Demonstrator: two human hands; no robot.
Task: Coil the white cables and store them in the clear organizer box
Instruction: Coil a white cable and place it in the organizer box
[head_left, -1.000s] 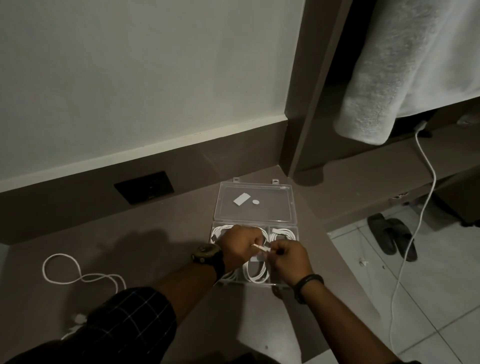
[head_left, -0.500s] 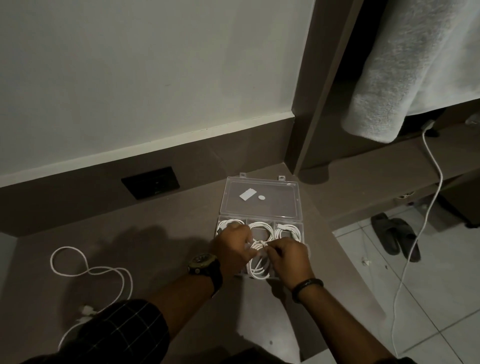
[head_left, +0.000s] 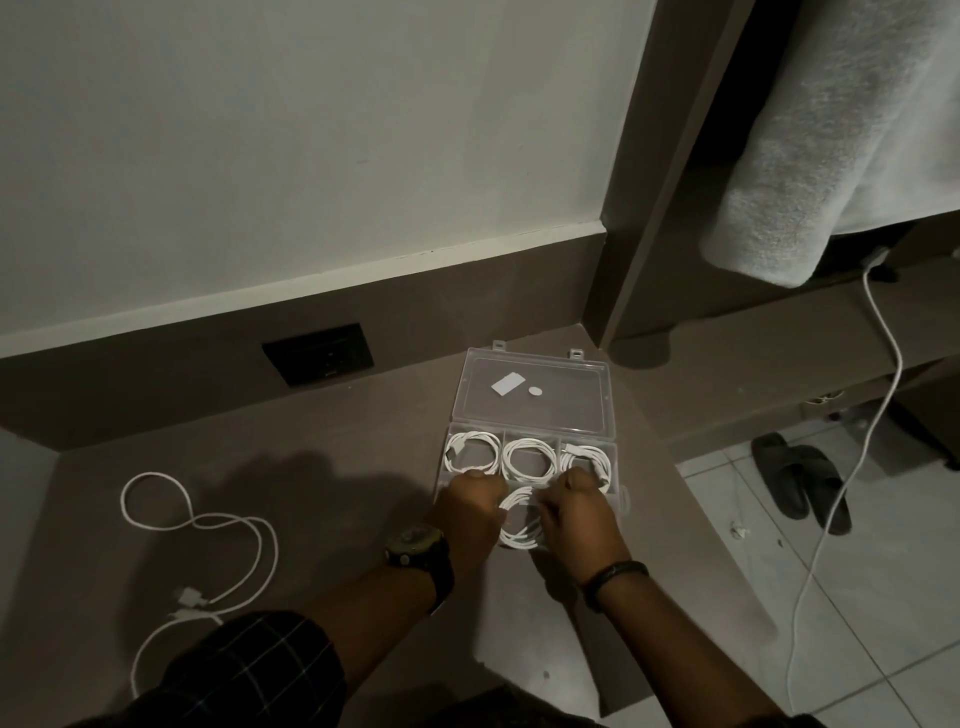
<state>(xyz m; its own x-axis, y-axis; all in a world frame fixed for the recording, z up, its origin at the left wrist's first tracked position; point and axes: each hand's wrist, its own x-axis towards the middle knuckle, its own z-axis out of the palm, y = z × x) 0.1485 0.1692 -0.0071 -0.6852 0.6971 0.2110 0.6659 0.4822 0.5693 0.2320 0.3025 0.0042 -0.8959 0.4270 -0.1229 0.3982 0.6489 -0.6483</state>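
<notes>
The clear organizer box (head_left: 613, 397) lies open on the brown counter, its lid folded back toward the wall. Its far row holds three coiled white cables, one per compartment: left (head_left: 470, 452), middle (head_left: 530, 458), right (head_left: 586, 457). A fourth coiled white cable (head_left: 519, 522) sits in the near middle compartment. My left hand (head_left: 470, 514) and my right hand (head_left: 579, 512) press on either side of this coil, fingers curled on it. A loose uncoiled white cable (head_left: 208, 525) sprawls on the counter at the left.
A black wall socket (head_left: 318, 354) sits in the backsplash behind the counter. A grey towel (head_left: 831, 130) hangs at the upper right. Another white cord (head_left: 857, 441) hangs down to the tiled floor beside dark slippers (head_left: 800, 480). The counter edge runs right of the box.
The coil that both hands held above the box has been lowered into the near middle compartment. The far-row coils are now uncovered, and the view has shifted slightly.
</notes>
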